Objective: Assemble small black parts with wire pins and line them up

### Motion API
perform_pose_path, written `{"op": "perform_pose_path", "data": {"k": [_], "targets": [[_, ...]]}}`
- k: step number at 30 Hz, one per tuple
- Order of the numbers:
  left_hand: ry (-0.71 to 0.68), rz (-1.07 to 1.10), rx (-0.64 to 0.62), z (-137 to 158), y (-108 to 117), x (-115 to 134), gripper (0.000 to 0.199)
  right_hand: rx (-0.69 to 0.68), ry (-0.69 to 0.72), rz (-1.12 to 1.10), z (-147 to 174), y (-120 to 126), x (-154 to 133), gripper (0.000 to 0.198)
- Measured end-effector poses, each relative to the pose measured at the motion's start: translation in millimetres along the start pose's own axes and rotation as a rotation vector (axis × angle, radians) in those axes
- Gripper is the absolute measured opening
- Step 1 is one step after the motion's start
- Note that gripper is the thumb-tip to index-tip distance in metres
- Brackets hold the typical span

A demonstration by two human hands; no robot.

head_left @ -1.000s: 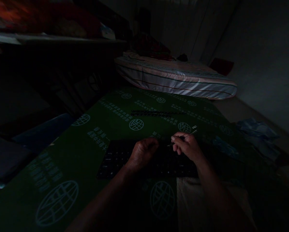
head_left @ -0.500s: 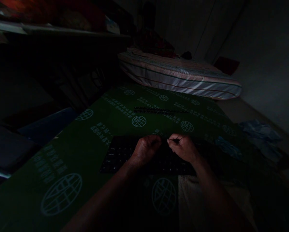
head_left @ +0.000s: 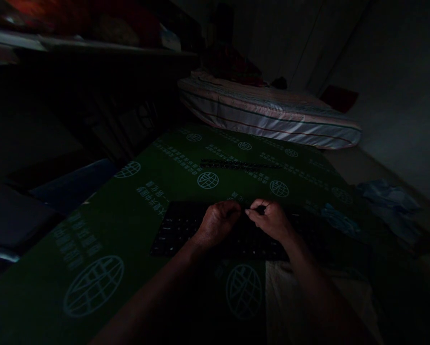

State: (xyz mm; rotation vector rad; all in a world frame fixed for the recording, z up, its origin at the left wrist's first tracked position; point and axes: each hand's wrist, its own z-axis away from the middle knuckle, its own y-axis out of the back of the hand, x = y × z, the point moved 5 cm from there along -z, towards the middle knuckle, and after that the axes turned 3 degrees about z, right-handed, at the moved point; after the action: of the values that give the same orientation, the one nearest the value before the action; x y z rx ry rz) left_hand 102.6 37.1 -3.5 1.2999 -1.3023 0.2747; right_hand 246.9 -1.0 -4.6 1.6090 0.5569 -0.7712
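A black keyboard (head_left: 169,235) lies on the green printed surface in front of me, in very dim light. My left hand (head_left: 220,218) is over its middle with the fingers curled closed; whatever they hold is hidden. Close by on the right, my right hand (head_left: 268,218) has thumb and forefinger pinched together, pointing at the left hand's fingertips. Anything in that pinch is too small and dark to make out. Farther off lies a long, thin dark strip (head_left: 232,165) with small pale marks.
The green surface (head_left: 128,225) carries white globe prints. A pale cloth (head_left: 283,297) lies below the keyboard, and a crumpled blue cloth (head_left: 339,219) is to its right. A striped mattress (head_left: 268,115) stands beyond, with a loaded shelf (head_left: 85,44) at upper left.
My right hand has shifted slightly left, its fingertips now closer to the left hand. The left hand stays closed in about the same place. The view has moved a little.
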Motion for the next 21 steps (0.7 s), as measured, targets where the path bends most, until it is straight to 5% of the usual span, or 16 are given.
{"op": "perform_pose_path", "data": {"k": [5, 13, 21], "targets": [[-0.012, -0.034, 0.003, 0.2, 0.6, 2.2, 0.014, 0.000, -0.105, -0.081, -0.7, -1.4, 6.7, 0.019], [-0.139, -0.252, -0.081, 2.2, -3.0, 11.2, 0.016, 0.088, 0.008, 0.109, -2.9, -4.3, -2.1, 0.009], [-0.191, -0.314, -0.016, 1.2, -14.0, 18.3, 0.025, 0.135, 0.042, 0.064, -3.2, -9.4, -5.8, 0.012]]}}
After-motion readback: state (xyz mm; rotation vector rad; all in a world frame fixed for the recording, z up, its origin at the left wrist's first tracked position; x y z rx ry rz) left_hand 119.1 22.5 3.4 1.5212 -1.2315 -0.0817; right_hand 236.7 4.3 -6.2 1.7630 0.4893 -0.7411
